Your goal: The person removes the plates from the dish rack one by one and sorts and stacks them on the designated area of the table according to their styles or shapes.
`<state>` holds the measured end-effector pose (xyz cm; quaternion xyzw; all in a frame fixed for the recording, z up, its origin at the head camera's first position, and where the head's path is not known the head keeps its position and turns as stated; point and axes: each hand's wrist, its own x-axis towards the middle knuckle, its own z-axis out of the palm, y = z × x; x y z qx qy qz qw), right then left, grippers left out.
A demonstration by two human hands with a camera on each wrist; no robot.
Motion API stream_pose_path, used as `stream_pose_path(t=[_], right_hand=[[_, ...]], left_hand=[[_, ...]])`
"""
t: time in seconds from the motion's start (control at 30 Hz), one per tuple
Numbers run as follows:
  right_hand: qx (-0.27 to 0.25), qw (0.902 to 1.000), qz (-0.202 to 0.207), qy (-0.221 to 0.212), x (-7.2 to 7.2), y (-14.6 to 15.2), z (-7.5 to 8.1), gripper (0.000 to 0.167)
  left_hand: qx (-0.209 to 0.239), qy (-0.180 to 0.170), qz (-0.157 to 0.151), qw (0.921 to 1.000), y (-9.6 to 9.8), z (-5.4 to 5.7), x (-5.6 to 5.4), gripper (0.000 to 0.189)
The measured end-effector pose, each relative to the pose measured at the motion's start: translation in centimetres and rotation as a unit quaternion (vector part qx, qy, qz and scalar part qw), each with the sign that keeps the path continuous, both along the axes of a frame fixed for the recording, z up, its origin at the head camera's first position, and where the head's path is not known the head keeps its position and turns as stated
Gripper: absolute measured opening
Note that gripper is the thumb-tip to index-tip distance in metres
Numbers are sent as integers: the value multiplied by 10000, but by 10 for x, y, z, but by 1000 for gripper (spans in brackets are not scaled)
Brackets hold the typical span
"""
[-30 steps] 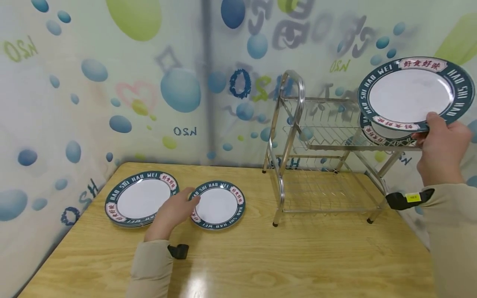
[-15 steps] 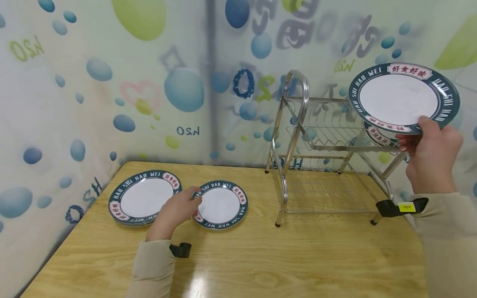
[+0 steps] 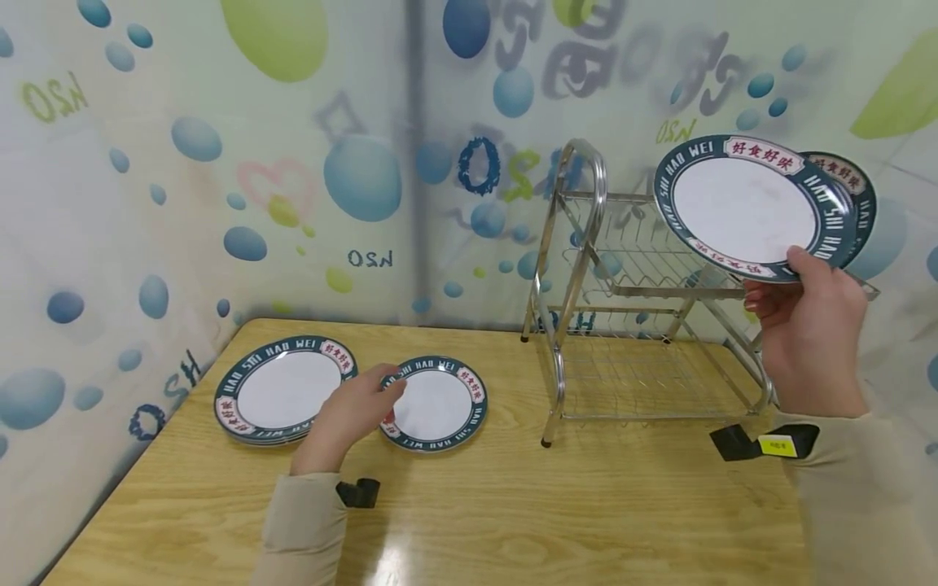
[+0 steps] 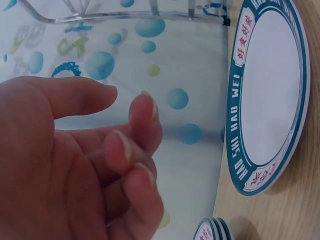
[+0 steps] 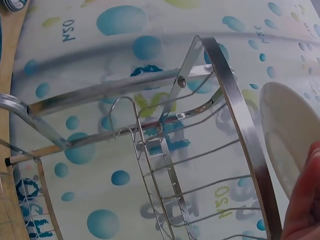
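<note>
My right hand (image 3: 817, 334) pinches a white oval plate (image 3: 743, 207) with a dark green lettered rim, thumb on its face, up at the rack's top tier. The plate's pale underside (image 5: 285, 135) appears in the right wrist view. Behind it, partly hidden, a similar plate (image 3: 865, 191) stands in the metal dish rack (image 3: 597, 183). My left hand (image 3: 355, 415) hovers over the left edge of a smaller round plate (image 3: 432, 407) on the table. In the left wrist view its fingers (image 4: 142, 192) are loosely bent and hold nothing.
Left of the small plate, a stack of larger oval plates (image 3: 289, 391) lies on the wooden table (image 3: 513, 521). The rack's wire lower tier (image 3: 652, 374) stands near the table's back right. A bubble-patterned wall covering (image 3: 278, 212) rises behind and at the sides.
My right hand has brought the oval plate left and lower, tilting it. The plate standing behind it now shows at its right side. My left hand has barely moved.
</note>
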<state>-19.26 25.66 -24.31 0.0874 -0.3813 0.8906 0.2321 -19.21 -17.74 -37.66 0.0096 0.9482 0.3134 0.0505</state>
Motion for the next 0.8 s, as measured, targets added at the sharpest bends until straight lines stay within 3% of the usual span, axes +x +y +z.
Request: stream_pose_path(t=[0.33,0.8], right_hand=[[159,9979,545,323,14,-27,-24,44],[56,9968,396,697,27,-58,-44,43]], left_hand=[[17,76,-97,9999,2,2,1,47],[150,239,-78,9996,3,1,0,41]])
